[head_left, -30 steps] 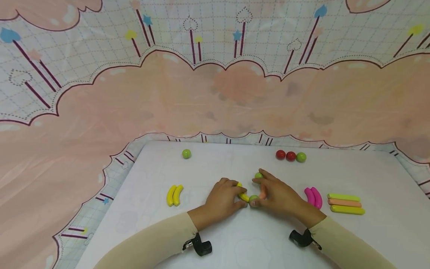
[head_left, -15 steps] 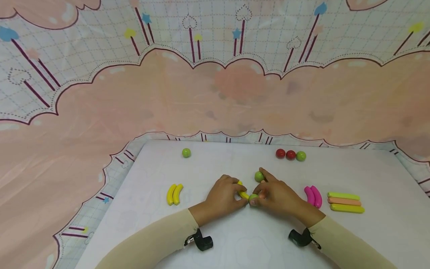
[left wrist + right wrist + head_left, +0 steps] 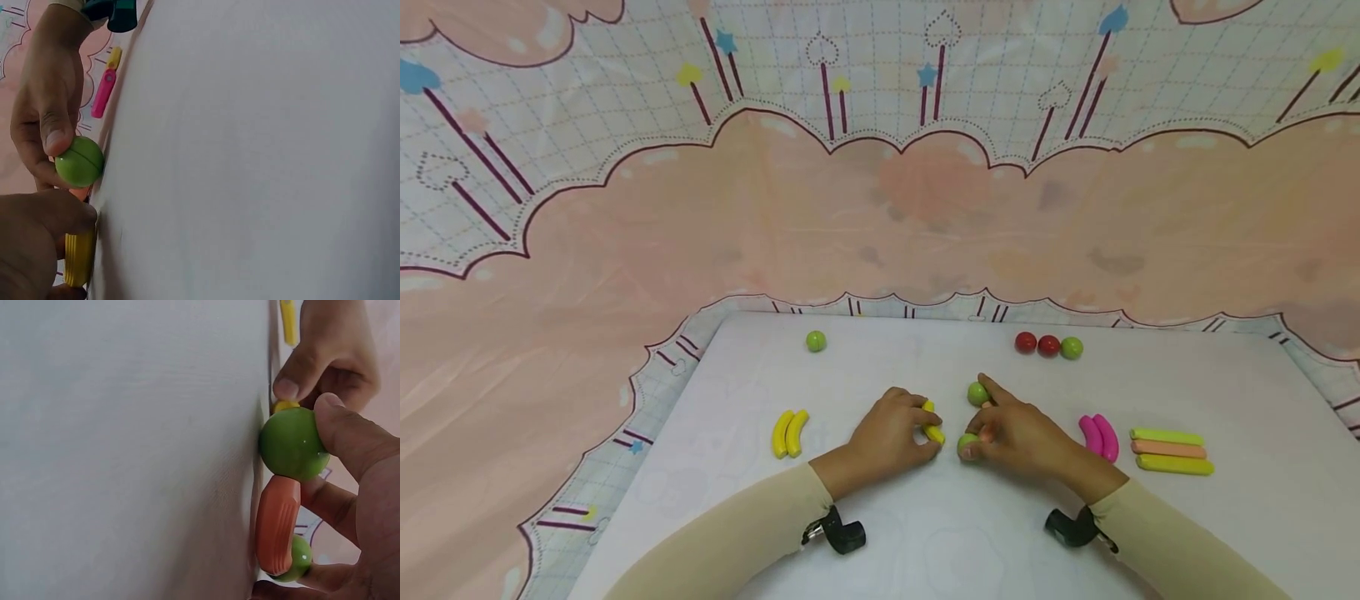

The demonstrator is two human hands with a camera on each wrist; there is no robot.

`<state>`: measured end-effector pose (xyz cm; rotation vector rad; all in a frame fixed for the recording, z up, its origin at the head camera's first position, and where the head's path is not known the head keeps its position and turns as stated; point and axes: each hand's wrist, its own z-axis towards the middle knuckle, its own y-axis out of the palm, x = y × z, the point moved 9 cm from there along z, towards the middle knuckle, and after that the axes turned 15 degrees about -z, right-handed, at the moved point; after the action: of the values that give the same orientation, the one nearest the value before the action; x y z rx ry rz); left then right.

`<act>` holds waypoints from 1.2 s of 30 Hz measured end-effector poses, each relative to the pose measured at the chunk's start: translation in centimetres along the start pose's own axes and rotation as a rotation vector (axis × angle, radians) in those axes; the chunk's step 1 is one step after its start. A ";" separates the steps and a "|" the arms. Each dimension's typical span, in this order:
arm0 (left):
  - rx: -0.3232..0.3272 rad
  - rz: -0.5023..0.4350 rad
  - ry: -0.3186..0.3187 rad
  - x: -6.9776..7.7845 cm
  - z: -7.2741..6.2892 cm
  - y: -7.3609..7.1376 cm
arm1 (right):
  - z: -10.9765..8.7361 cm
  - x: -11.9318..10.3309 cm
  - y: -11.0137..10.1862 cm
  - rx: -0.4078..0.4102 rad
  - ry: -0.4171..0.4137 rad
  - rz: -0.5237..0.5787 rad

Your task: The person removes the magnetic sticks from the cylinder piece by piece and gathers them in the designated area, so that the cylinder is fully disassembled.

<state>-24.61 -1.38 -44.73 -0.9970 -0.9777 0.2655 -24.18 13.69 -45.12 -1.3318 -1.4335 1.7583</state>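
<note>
My left hand (image 3: 891, 429) holds a short curved yellow stick (image 3: 933, 432) between thumb and fingers, low over the white tabletop. A narrow gap separates it from a green ball (image 3: 967, 445), which my right hand (image 3: 1018, 437) pinches with its thumb. In the right wrist view, that green ball (image 3: 294, 444) sits against one end of a curved orange stick (image 3: 277, 525). A second green ball (image 3: 300, 559) is at the stick's other end. From the head view, the right index fingertip lies along this farther green ball (image 3: 977, 393), and the fingers mostly cover the orange stick.
Two curved yellow sticks (image 3: 791, 434) lie at left, with a lone green ball (image 3: 816, 341) farther back. Red balls (image 3: 1037, 344) and a green ball (image 3: 1071, 347) line up at back right. Two curved pink sticks (image 3: 1099, 438) and several straight sticks (image 3: 1171, 451) lie right of my right hand.
My left hand has drawn a little to the left with the curved yellow stick, parting it from the nearer green ball. The right hand has stayed nearly in place.
</note>
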 end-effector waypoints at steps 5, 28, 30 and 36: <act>-0.013 0.000 -0.004 -0.7 -0.2 -0.2 | 0.0 0.2 0.3 -0.011 0.014 -0.005; -0.032 -0.049 -0.014 -2.8 -1.9 -5.0 | -0.5 1.1 -0.2 -0.019 0.071 -0.004; -0.026 -0.056 0.005 -2.8 -2.0 -5.5 | -0.6 1.3 -0.4 -0.018 0.083 0.002; -0.029 -0.067 0.011 -3.2 -2.5 -6.5 | -0.8 2.0 -0.8 -0.006 0.078 0.032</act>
<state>-25.93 -8.29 -41.72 -0.9896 -1.0058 0.1906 -24.35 15.95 -45.09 -1.4180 -1.3826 1.7043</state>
